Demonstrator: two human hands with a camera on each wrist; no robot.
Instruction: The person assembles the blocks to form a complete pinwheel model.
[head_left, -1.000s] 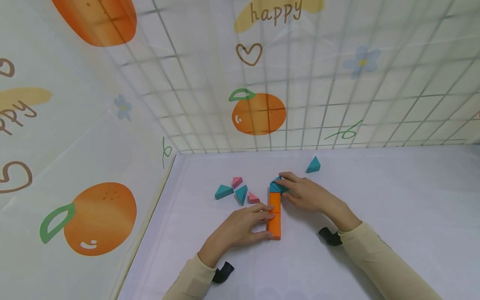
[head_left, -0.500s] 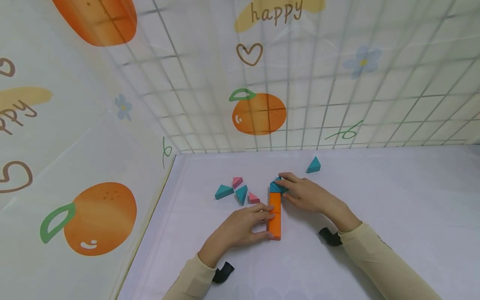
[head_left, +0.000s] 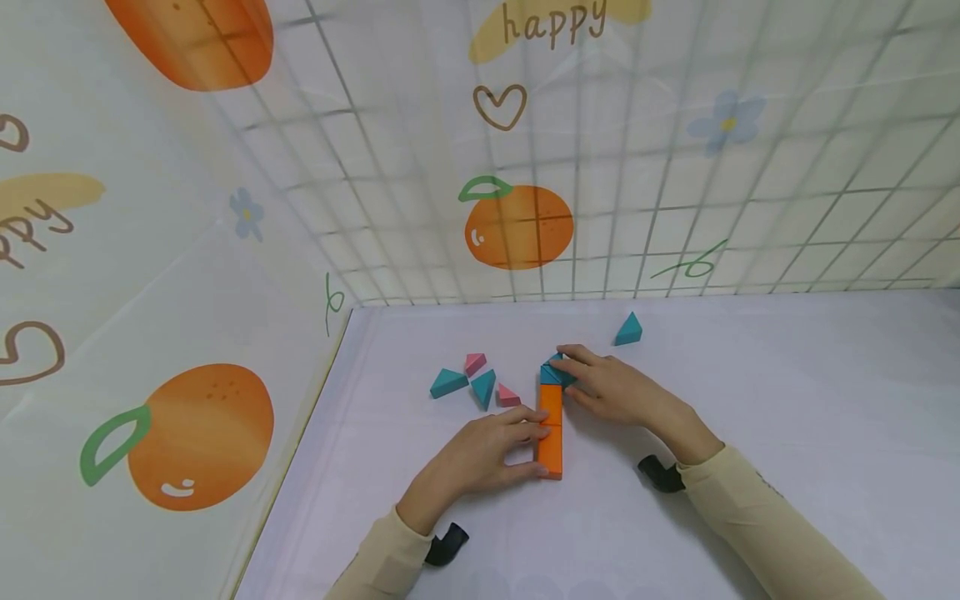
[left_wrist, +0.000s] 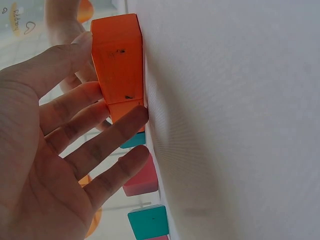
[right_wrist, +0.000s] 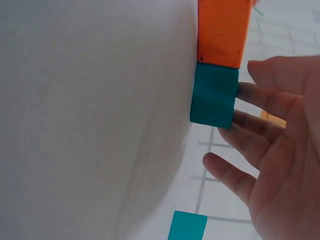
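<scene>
Two orange rectangular blocks [head_left: 551, 454] lie end to end on the table in the head view. Teal triangular blocks [head_left: 550, 377] adjoin their far end, partly covered by fingers. My left hand [head_left: 480, 452] touches the orange blocks from the left, with its thumb at the near end and its fingers extended. In the left wrist view, the orange block [left_wrist: 120, 62] lies against that thumb and the fingertips. My right hand [head_left: 618, 390] rests its extended fingers on the teal blocks. The right wrist view shows those fingers touching a teal block [right_wrist: 214, 95], with the thumb apart from it.
Left of the row lie loose teal triangular blocks [head_left: 448, 382] and pink triangular blocks [head_left: 507, 396]. Another teal triangular block [head_left: 629, 330] stands apart at the back right. A patterned curtain [head_left: 420, 167] borders the white table [head_left: 810, 400] behind and on the left.
</scene>
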